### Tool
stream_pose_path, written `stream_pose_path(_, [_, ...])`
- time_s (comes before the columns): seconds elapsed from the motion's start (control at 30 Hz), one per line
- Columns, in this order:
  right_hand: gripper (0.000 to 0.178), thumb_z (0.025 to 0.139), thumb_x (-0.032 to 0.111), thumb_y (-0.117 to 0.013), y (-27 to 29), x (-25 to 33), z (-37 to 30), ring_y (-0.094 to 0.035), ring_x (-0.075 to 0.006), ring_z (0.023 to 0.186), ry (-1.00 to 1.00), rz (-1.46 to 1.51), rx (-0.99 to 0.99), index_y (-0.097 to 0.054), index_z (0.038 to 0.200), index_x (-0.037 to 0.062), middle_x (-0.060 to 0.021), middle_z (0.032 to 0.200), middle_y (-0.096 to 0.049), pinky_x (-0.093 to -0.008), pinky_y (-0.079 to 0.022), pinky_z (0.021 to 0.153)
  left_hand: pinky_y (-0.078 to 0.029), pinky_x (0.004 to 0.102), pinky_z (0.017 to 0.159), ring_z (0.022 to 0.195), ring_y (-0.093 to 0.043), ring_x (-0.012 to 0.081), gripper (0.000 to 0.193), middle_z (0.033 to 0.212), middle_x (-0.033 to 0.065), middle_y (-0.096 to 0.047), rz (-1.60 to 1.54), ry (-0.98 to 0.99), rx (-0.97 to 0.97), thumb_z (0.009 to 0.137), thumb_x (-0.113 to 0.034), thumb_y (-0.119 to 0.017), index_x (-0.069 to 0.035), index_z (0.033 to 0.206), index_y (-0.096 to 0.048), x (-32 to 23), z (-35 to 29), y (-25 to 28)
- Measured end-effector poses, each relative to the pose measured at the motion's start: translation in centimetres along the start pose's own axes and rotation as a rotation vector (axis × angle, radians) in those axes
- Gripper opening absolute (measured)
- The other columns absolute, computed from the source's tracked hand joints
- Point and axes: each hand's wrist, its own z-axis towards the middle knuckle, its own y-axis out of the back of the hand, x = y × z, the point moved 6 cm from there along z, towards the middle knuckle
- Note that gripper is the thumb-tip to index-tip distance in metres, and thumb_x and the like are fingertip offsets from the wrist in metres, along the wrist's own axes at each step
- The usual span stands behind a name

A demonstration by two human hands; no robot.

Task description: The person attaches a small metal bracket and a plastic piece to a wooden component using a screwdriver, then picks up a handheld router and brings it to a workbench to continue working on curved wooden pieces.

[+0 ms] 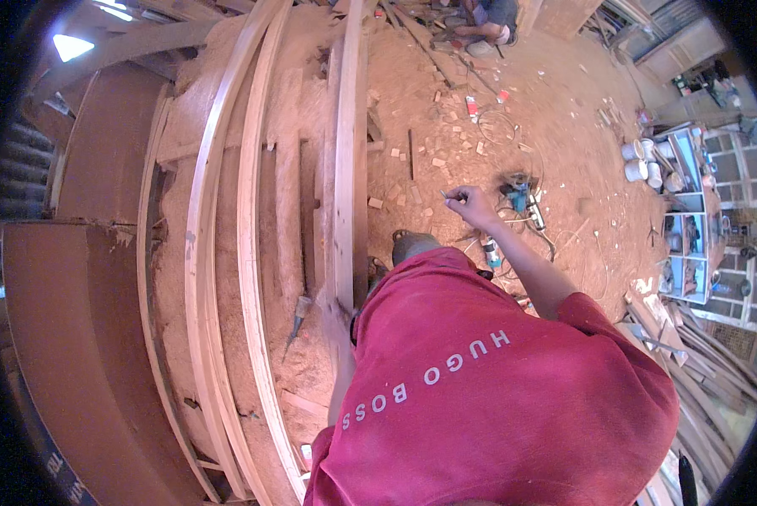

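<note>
My right hand (475, 208) reaches out over the sawdust-strewn floor, its thumb and fingers closed in a pinch. Something small and pale shows at the fingertips, too tiny to name. Beside the long upright-edged wooden beam (345, 169) is my left hand (336, 319). It is smeared by motion and its fingers cannot be made out. To the left of that hand, a pointed tool with a pale handle (298, 320) lies among the sawdust-covered timbers. A blue power tool (518, 196) rests on the floor just right of my right hand.
Several long planks (252, 211) run lengthwise on the left, near a large brown panel (75, 337). A teal-and-white cylindrical tool (491, 253), cords and wood offcuts (376, 202) litter the floor. Shelves (689, 219) with buckets and stacked timber (699, 354) stand right. Another person (488, 21) sits far ahead.
</note>
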Motion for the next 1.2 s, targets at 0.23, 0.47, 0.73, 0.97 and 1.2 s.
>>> stream_pose_path(0.23, [0.025, 0.081, 0.021, -0.069, 3.2, 0.5, -2.8, -0.065, -0.0166, 0.079, 0.033, -0.069, -0.119, -0.069, 0.094, -0.0008, -0.0116, 0.087, -0.070, -0.0311, -0.050, 0.074, -0.047, 0.0444, 0.090, 0.111, -0.052, 0.0355, 0.070, 0.122, 0.0206, -0.052, 0.042, -0.020, 0.111, 0.070, -0.028, -0.077, -0.002, 0.127, -0.047, -8.7, 15.3, -0.3])
stream_pose_path(0.47, [0.028, 0.079, 0.024, -0.069, 3.8, -5.2, -6.3, -0.066, -0.0236, 0.081, -0.132, -0.003, -0.125, -0.069, 0.094, -0.0005, -0.0148, 0.087, -0.069, -0.0342, -0.051, 0.075, -0.040, 0.0488, 0.099, 0.120, -0.044, 0.0415, 0.092, 0.131, 0.0247, -0.045, -0.094, -0.082, 0.090, 0.069, -0.035, -0.079, -0.004, 0.140, -0.030, -10.1, 16.8, -0.9])
stream_pose_path(0.73, [0.026, 0.081, 0.018, -0.069, 1.8, -11.6, -9.4, -0.061, -0.0130, 0.068, -0.352, -0.094, -0.087, -0.069, 0.099, -0.0009, -0.0081, 0.079, -0.068, -0.0283, -0.049, 0.062, -0.037, 0.0487, 0.099, 0.117, -0.044, 0.0429, 0.091, 0.125, 0.0267, -0.047, -0.013, -0.023, 0.085, 0.064, -0.029, -0.079, 0.000, 0.137, -0.031, -3.3, 2.9, -0.1])
stream_pose_path(0.97, [0.026, 0.083, 0.019, -0.069, 1.5, -10.2, -9.0, -0.057, -0.0113, 0.058, -0.384, 0.093, -0.083, -0.068, 0.101, 0.0003, -0.0050, 0.074, -0.065, -0.0268, -0.046, 0.050, -0.037, 0.0465, 0.100, 0.118, -0.044, 0.0418, 0.078, 0.123, 0.0266, -0.049, -0.012, -0.055, 0.112, 0.065, -0.016, -0.072, 0.003, 0.132, -0.037, -3.6, 3.5, -1.2])
stream_pose_path(1.2, [0.025, 0.079, 0.021, -0.071, 3.0, -6.1, -8.0, -0.062, -0.0153, 0.068, -0.318, 0.020, -0.121, -0.070, 0.092, -0.0002, -0.0102, 0.077, -0.067, -0.0303, -0.050, 0.064, -0.038, 0.0454, 0.099, 0.116, -0.046, 0.0417, 0.074, 0.121, 0.0277, -0.049, -0.070, -0.181, 0.053, 0.068, -0.014, -0.070, 0.008, 0.129, -0.036, -8.9, 9.9, -0.8])
